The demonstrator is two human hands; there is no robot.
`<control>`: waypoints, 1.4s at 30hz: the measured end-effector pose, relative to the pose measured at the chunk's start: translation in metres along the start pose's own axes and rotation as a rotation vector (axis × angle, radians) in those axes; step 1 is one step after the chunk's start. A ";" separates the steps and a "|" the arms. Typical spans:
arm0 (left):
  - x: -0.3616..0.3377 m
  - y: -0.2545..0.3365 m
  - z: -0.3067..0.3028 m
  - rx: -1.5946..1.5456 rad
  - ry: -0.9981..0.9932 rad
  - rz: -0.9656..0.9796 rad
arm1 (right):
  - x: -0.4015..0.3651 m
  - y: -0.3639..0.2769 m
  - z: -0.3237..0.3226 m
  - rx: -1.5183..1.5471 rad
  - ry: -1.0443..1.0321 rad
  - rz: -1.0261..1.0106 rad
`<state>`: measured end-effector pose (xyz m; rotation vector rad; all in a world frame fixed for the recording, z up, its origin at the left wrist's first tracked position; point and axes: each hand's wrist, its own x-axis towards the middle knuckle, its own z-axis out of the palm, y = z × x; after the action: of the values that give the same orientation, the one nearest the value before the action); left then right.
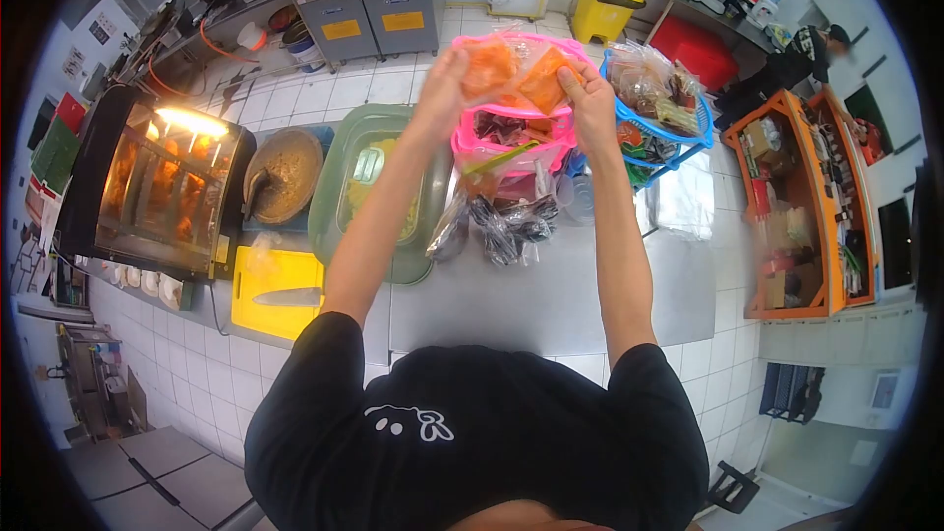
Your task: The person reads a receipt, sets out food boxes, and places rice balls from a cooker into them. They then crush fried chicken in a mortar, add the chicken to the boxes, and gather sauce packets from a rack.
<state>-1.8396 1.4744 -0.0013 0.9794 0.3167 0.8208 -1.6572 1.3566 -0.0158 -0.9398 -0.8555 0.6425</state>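
Both arms reach forward over a stacked pink basket (565, 136) on the metal table. My left hand (445, 88) is closed on the left side of clear plastic bags with orange contents (489, 67). On the right, my right hand (588, 98) pinches another part of the orange bags (543, 81). The bags are held up over the top tier. Dark packets lie in the lower tier, and dark plastic-wrapped bundles (503, 226) rest on the table in front of it. Whether the orange bags are joined cannot be seen.
Right of the pink basket stands a blue basket (706, 128) full of bags. To the left are a green lidded tub (329, 192), a bowl (285, 172), a knife (285, 297) on a yellow board (258, 280) and a lit glass warmer (162, 187). A person (801, 54) stands far right.
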 end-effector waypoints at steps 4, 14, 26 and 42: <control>-0.040 -0.008 0.025 -0.231 -0.108 -0.158 | -0.029 0.002 0.042 -0.158 0.037 0.065; -0.092 0.001 -0.047 0.071 0.046 -0.066 | 0.049 0.050 0.026 -1.200 0.007 -0.234; -0.113 0.018 -0.071 0.094 0.125 -0.014 | 0.059 0.057 0.053 -1.394 -0.092 -0.085; -0.116 0.019 -0.070 0.050 0.126 0.007 | 0.087 0.037 0.056 -1.479 -0.322 0.188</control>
<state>-1.9662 1.4370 -0.0369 0.9777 0.4445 0.8864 -1.6635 1.4653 -0.0013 -2.2919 -1.5720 0.2194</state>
